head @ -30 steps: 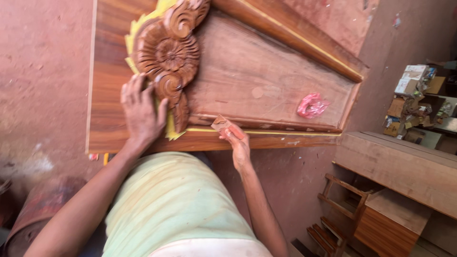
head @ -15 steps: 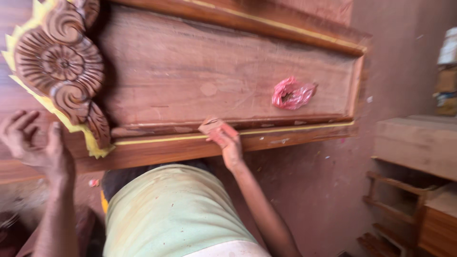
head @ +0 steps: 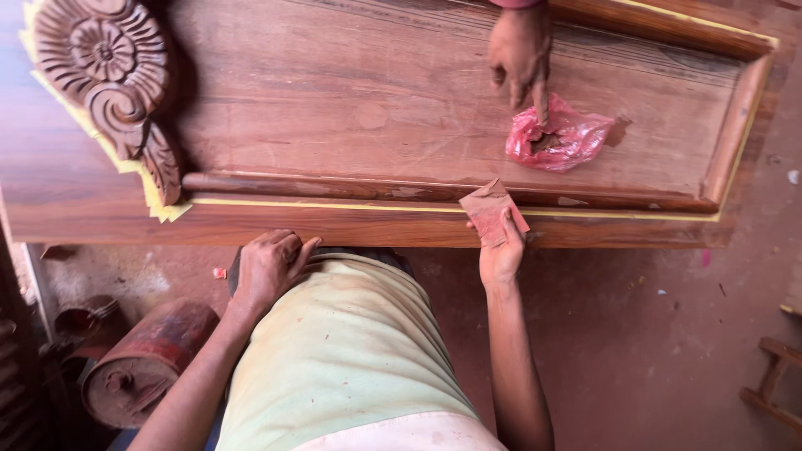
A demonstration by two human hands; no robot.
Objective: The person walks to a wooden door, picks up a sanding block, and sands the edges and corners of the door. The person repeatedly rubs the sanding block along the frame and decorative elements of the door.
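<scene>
Fingers of our right hand (head: 501,255) pinch a folded scrap of reddish sandpaper (head: 491,213), held against the yellow-taped lower moulding (head: 351,205) of the big wooden panel (head: 334,108). Our left hand (head: 269,267) holds nothing; its fingers curl loosely over the panel's near edge, just above our pale green shirt (head: 351,351). Further out, another person's hand (head: 522,50) reaches down from the far side, one finger poking into a crumpled pink plastic bag (head: 558,140) that lies on the recessed field of the panel. At the far left sits a carved scroll ornament (head: 104,79), edged with the same yellow tape, and a rusty drum (head: 142,363) lies on the reddish floor (head: 652,351) (dust and scraps all round it). We judge the main risk to be the paper catching and lifting the tape line, or the abrasive wandering onto the darker finished edge and scuffing it, since the pinch is small and the moulding narrow.
</scene>
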